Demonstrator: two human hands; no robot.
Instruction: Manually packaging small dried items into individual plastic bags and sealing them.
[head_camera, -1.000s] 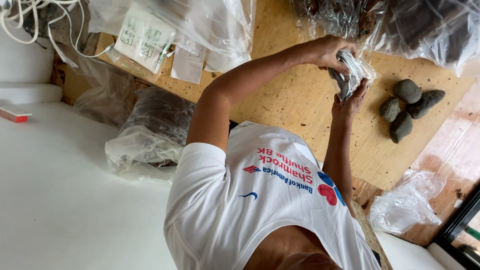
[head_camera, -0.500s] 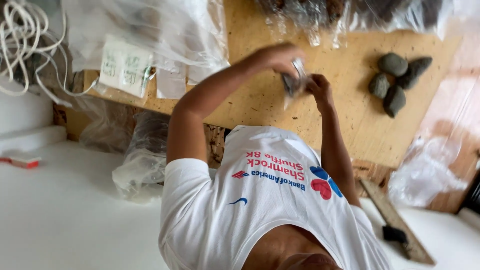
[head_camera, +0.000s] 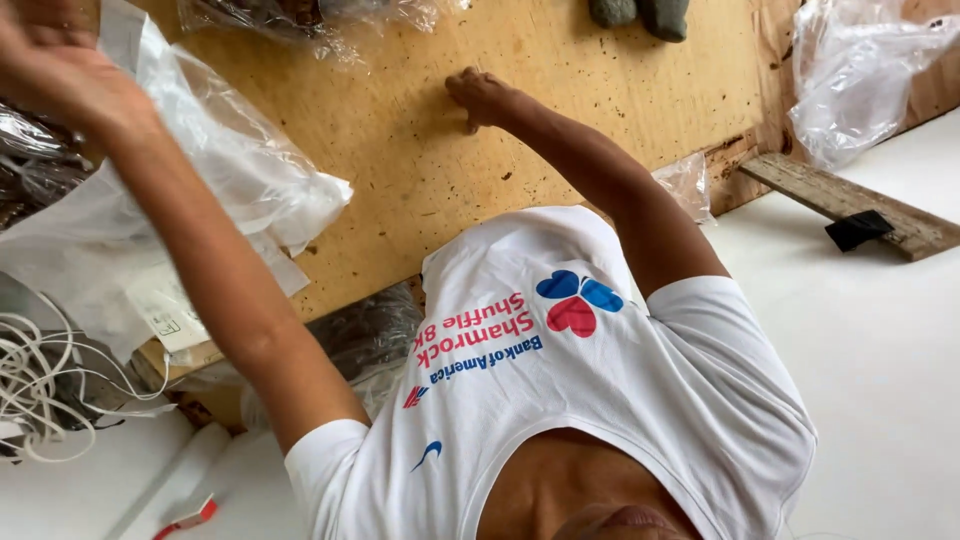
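Two bare hands reach out over a plywood bench, neither with anything plainly in its grip.

Right hand (head_camera: 478, 97): fingers curled under, knuckles touching the bare plywood bench (head_camera: 420, 170); nothing seen in the grip (underside hidden). Left hand (head_camera: 45, 70): raised at the frame's upper left corner, blurred and part cut off, so I cannot tell how far it is open; it is up against a clear plastic bag (head_camera: 240, 170) with white paper sheets under it. Dark grey-green stones (head_camera: 640, 14) lie at the bench's far edge, well apart from the right hand. Another crumpled clear bag (head_camera: 860, 75) sits at the bench's right end, beside a weathered wood strip (head_camera: 850, 205) bearing a small black piece. White cord coils (head_camera: 40, 385) lie at lower left.
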